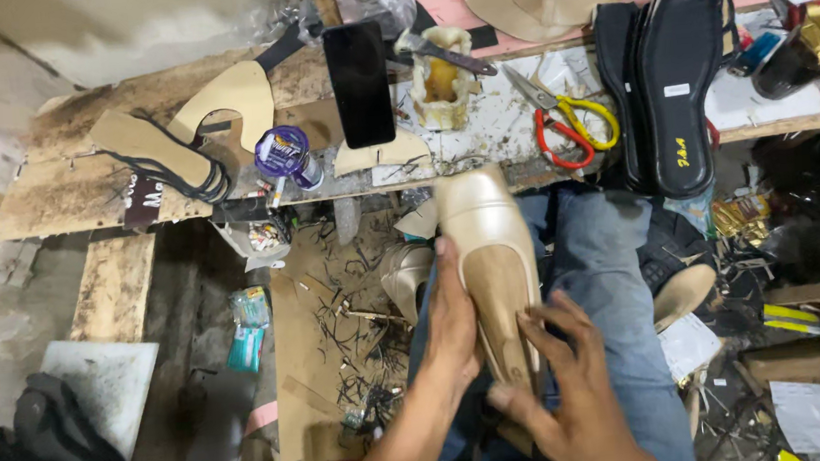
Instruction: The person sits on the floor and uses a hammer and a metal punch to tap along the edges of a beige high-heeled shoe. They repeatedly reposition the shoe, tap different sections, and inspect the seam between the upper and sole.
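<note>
Low in the centre of the frame, a pale gold shoe upper [486, 244] stretched over a last and held sole-side up over the lap, toe pointing toward the desk [85, 188] above. Left hand [452, 330] along the left flank of the shoe, fingers [445, 257] together and clamped on its side. Right hand [569, 394] at the heel end, fingers [549, 322] spread apart and pressing on the tan insole. Toe area already smooth and drawn snugly over the form; judging by that, shaping well advanced at the front, with the heel and waist edges (partly hidden under the fingers) apparently unfinished and no outsole attached yet. Second gold upper [406, 275] just beside the shoe, lower left of it, among scraps on the floor. Along the upper part of the frame, on the desk: a dark phone [359, 81], a crusted glue pot [441, 80] to its right, scissors [567, 116] with red and yellow handles, and black soles [676, 73] stacked at upper right. Tan insole pieces [224, 99] and a strappy sandal part [155, 153] at upper left, well apart from the hands, with a small purple-lidded jar [285, 155] between them and the phone.
</note>
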`<state>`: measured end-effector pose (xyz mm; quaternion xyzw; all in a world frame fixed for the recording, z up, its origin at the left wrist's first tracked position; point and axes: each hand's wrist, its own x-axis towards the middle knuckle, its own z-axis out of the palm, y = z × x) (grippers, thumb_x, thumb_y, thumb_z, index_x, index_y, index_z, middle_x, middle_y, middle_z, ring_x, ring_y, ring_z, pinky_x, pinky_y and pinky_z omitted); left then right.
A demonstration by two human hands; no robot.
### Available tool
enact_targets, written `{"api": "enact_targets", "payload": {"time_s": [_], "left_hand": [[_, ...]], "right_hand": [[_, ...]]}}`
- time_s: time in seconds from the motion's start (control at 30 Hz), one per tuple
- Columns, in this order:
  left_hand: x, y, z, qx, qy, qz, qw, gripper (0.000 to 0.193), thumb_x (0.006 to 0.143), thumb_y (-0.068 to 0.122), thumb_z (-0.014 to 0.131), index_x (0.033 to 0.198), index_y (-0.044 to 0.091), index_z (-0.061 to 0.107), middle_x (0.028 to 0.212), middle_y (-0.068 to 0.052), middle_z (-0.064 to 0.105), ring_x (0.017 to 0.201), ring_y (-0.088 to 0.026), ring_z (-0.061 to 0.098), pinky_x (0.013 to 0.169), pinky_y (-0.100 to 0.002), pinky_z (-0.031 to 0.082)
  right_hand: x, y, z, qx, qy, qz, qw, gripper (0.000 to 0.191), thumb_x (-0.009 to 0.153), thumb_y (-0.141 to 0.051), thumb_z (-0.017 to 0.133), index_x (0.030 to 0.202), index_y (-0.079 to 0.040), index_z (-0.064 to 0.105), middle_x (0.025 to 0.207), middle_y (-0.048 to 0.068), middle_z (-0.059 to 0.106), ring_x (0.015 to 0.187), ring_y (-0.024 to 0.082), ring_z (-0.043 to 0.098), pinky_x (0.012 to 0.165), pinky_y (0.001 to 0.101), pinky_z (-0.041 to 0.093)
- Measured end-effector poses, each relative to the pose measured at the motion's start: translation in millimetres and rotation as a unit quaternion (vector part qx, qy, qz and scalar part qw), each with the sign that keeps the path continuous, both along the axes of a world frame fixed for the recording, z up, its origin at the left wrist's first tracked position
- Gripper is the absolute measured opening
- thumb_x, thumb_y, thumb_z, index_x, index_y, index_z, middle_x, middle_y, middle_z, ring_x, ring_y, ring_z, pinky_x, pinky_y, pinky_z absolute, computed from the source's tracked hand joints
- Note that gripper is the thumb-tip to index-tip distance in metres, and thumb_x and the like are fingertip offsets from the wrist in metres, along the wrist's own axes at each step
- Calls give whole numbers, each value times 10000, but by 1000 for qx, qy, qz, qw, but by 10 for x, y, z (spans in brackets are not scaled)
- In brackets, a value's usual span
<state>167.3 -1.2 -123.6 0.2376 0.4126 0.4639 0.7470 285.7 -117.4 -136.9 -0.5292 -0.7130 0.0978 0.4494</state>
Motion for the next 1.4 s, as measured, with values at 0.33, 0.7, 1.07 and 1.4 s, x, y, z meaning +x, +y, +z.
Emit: {"api": "enact_targets", "payload": {"time_s": [0.33, 0.7, 1.07, 1.4], "left_hand": [[119, 137, -145, 162, -61, -84, 981, 704, 1014, 485, 555, 1498, -17, 460, 1445, -108, 571, 1355, -198, 512, 1172, -341, 373], [1161, -365, -59, 254, 58, -213, 942, 542, 986, 311, 692, 1374, -47, 571, 1270, -138, 661, 1146, -202, 616, 1033, -357, 493], [695, -222, -300, 41, 123, -119, 984, 427, 999, 261, 525, 1341, 7, 542, 1208, -187, 668, 1055, -304, 680, 936, -458, 556], [217, 136, -742, 36, 183, 4, 982, 391, 1084, 270, 470, 1402, 44, 507, 1220, -186, 630, 1048, -291, 645, 945, -477, 536]], "right_hand": [[621, -60, -433, -232, 449, -144, 851, 695, 870, -165, 724, 1498, 21, 490, 1391, 200, 645, 1254, 324, 649, 1077, 435, 490], [1612, -978, -1251, -173, 814, -84, 548, 515, 1080, -440, 523, 1368, -19, 596, 1206, 175, 705, 1030, 305, 696, 867, 452, 546], [3899, -2069, -508, 141, 719, -145, 665, 417, 1234, -333, 469, 1546, -58, 496, 1462, 85, 656, 1305, 232, 658, 1056, 363, 545], [4205, -2551, 0, 102, 458, -365, 804, 455, 1092, -142, 442, 1511, 36, 464, 1416, 139, 589, 1281, 261, 616, 1164, 432, 497]]}}
